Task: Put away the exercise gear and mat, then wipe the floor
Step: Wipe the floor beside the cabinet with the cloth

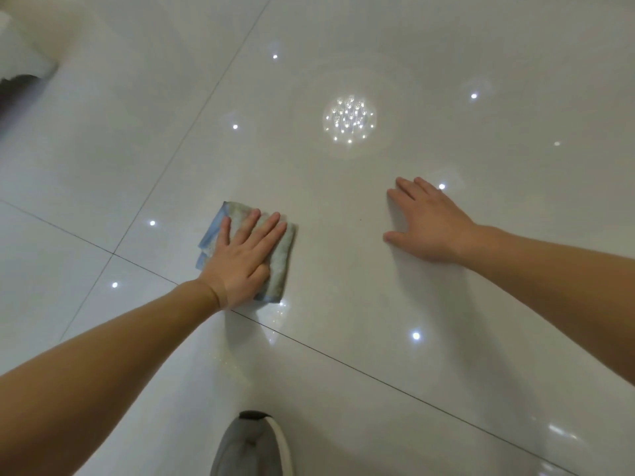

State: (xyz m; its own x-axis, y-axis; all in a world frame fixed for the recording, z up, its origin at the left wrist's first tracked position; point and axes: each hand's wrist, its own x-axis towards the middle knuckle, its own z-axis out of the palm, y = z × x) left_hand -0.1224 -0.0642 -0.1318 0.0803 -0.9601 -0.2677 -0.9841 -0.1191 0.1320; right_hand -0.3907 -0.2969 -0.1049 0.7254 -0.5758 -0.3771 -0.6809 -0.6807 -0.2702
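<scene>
Wiping is the step in hand. The left hand (240,262), fingers straight, presses a folded cloth (281,266) flat on the tiled floor (360,321). The right hand (434,228), spread and empty, braces nearby. The next move likely calls for sliding the cloth under steady pressure.

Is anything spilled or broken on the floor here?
Nothing spilled or broken. The bright dots on the floor are only lamp reflections. One tiny dark speck lies between the cloth and the right hand.
</scene>
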